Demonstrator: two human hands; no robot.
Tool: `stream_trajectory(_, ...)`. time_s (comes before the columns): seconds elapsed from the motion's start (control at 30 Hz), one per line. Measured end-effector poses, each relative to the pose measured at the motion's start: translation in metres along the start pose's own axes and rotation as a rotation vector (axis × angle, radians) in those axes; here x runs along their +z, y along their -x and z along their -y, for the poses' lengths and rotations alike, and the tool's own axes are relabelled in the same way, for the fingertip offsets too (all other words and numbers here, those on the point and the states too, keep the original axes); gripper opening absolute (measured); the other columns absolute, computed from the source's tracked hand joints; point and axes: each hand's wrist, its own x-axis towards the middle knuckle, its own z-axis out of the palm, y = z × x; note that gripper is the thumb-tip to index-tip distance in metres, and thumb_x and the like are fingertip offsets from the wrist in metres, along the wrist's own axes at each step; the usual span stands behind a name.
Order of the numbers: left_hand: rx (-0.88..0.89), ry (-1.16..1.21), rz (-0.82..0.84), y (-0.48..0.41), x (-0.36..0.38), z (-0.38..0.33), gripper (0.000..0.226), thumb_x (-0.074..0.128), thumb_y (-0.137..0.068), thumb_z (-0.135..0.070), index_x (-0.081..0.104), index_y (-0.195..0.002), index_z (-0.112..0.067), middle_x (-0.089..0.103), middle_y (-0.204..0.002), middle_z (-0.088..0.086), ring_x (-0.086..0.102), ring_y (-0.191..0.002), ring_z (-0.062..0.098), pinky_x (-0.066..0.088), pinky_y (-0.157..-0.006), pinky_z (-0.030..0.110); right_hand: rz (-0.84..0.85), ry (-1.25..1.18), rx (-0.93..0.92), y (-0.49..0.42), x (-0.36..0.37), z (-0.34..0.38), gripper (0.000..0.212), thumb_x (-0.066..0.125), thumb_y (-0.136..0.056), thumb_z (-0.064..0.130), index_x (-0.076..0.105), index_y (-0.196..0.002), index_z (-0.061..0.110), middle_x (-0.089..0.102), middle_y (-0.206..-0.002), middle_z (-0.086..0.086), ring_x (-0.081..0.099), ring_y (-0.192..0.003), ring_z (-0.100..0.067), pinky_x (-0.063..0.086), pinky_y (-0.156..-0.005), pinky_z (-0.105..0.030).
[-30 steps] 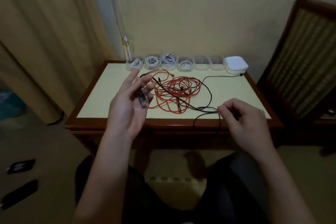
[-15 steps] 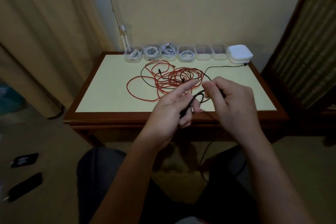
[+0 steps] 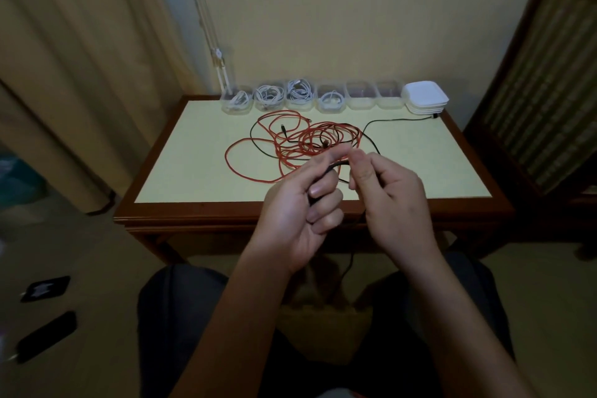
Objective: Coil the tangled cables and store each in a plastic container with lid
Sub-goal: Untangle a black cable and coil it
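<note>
left hand [image 3: 300,213] curled round thin black cable [image 3: 334,165] | right hand [image 3: 391,200] pinching its loop | red cable [image 3: 310,142] tangled

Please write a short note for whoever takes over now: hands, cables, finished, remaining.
Left hand grips the thin black cable; right hand pinches it close by.
The tangled red cable lies on the wooden table, crossed by the black one.
Done: four clear plastic containers hold white cables, lids off.
Left: coil black and red, fill the two empty containers, fit the stacked white lids.
</note>
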Motion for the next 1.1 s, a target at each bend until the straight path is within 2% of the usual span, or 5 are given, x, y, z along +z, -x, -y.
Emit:
stream_trajectory(0.33,0.161,-0.266,-0.095,0.001,0.007,0.009,0.03,0.042,-0.107,-0.024,0.066,-0.118,-0.011,0.023,-0.058,-0.006,0.014,-0.044,0.004,0.009,-0.04,0.021,0.011,-0.053,0.077,0.001,-0.002,-0.003,0.043,0.051,-0.104,0.036,0.058,-0.066,0.018,0.044,-0.05,0.009,0.036,-0.048,-0.003,0.029,-0.048,-0.023)
stream_trajectory(0.5,0.171,-0.131,-0.169,0.0,-0.004,-0.004,0.03,0.043,-0.107,-0.023,0.065,-0.121,-0.007,0.023,-0.058,-0.006,0.016,-0.043,0.003,0.012,-0.038,0.018,0.077,0.011,0.089,-0.002,-0.019,-0.013,0.035,0.058,-0.101,0.037,0.067,-0.072,0.019,0.051,-0.055,0.013,0.044,-0.054,-0.002,0.034,-0.053,-0.018)
stream_trajectory(0.87,0.412,0.417,-0.603,0.001,-0.046,-0.043,0.038,0.035,-0.104,-0.013,0.064,-0.129,-0.009,0.027,-0.059,-0.006,0.016,-0.047,0.007,0.015,-0.041,0.021,0.021,0.258,0.092,-0.006,-0.064,-0.043,0.018,0.067,-0.095,0.03,0.066,-0.077,0.028,0.064,-0.075,0.003,0.051,-0.063,-0.009,0.037,-0.055,-0.019)
stream_trajectory(1.0,0.474,0.413,-0.648,0.002,-0.052,-0.046,0.042,0.035,-0.1,-0.004,0.052,-0.139,-0.007,0.038,-0.062,-0.004,0.021,-0.047,0.007,0.02,-0.042,0.021,0.096,0.282,0.026,-0.006,-0.064,-0.043,0.01,0.075,-0.09,0.023,0.071,-0.084,0.029,0.068,-0.082,0.01,0.057,-0.072,-0.007,0.044,-0.062,-0.023)
stream_trajectory(1.1,0.505,0.311,-0.657,0.0,-0.047,-0.04,0.047,0.04,-0.101,0.0,0.044,-0.147,-0.009,0.048,-0.072,0.001,0.029,-0.049,0.007,0.026,-0.044,0.021,0.168,0.36,-0.097,-0.005,-0.055,-0.044,0.011,0.078,-0.087,0.014,0.073,-0.086,0.024,0.068,-0.087,0.013,0.062,-0.085,-0.003,0.042,-0.07,-0.013)
